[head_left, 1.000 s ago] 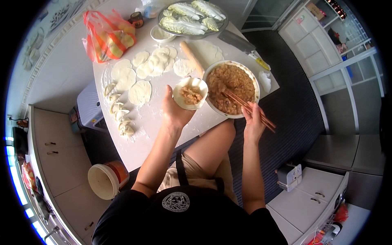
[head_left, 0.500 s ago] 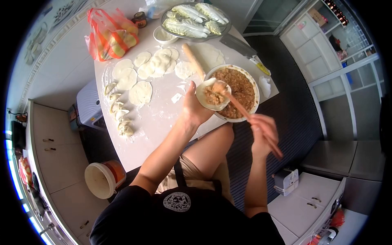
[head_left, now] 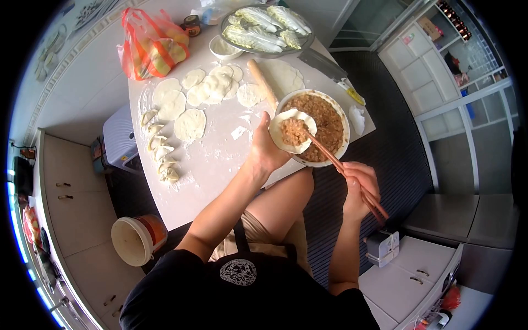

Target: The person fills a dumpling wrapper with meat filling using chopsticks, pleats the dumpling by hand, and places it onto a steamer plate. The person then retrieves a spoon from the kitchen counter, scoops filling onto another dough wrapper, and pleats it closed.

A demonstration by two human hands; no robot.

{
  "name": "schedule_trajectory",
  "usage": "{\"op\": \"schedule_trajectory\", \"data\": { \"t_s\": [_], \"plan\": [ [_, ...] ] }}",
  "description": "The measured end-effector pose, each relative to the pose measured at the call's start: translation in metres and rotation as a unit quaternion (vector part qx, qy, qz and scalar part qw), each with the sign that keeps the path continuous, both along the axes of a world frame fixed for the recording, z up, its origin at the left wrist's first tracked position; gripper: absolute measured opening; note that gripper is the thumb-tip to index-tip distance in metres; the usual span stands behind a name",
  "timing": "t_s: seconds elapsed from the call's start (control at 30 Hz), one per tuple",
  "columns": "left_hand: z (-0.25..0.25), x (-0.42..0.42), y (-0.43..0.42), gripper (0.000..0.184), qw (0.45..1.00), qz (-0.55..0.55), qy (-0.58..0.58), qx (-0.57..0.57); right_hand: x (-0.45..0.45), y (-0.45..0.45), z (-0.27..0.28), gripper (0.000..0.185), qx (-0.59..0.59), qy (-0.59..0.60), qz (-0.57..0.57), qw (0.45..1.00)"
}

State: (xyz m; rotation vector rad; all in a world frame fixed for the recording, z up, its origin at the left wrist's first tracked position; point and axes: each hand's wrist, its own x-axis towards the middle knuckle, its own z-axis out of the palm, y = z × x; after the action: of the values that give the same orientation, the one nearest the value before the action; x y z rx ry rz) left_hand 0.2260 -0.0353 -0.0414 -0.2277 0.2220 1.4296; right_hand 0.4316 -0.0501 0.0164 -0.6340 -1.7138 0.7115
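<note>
My left hand [head_left: 268,147] cups a round dumpling wrapper [head_left: 278,142] at the near edge of the filling bowl. On the wrapper lies a mound of minced filling [head_left: 293,131]. A pair of brown chopsticks [head_left: 328,155] is gripped in my right hand [head_left: 360,187], with the tips touching the filling. The white bowl [head_left: 346,135] beneath and to the right holds more of the brown mince. Folded dumplings [head_left: 159,152] stand in a row on the table's left side. Loose wrappers [head_left: 190,125] lie floured and partly overlapping behind them.
A rolling pin [head_left: 262,82] touches the bowl near a flat dough sheet [head_left: 280,76]. Cabbage fills a metal tray [head_left: 266,54] at the back. A cleaver [head_left: 324,63] lies along the right edge. A bag of fruit [head_left: 154,47] stands back left, a bucket [head_left: 132,242] on the floor.
The chopsticks have shifted slightly and now show as two separate sticks. My right hand has moved a little down and right; the left hand with the wrapper has edged right.
</note>
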Motion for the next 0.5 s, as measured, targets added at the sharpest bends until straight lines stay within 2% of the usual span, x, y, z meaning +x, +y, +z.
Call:
{"op": "schedule_trajectory", "data": {
  "t_s": [0.1,0.2,0.27,0.5],
  "plan": [
    [0.001,-0.001,-0.002,0.071,1.000,-0.005,0.000,0.010,-0.003,0.001,-0.006,0.016,-0.081,0.008,-0.018,0.997],
    [0.003,-0.001,-0.004,0.071,1.000,-0.005,0.002,0.015,-0.011,0.002,-0.005,0.021,-0.293,0.136,-0.047,0.945],
    [0.001,-0.002,-0.005,0.071,1.000,0.001,-0.001,0.009,-0.003,0.005,-0.008,0.026,-0.292,0.172,-0.036,0.940],
    [0.010,-0.003,-0.008,0.069,1.000,0.008,0.011,-0.021,-0.002,0.009,-0.005,0.026,-0.316,0.273,-0.014,0.909]
  ]
}}
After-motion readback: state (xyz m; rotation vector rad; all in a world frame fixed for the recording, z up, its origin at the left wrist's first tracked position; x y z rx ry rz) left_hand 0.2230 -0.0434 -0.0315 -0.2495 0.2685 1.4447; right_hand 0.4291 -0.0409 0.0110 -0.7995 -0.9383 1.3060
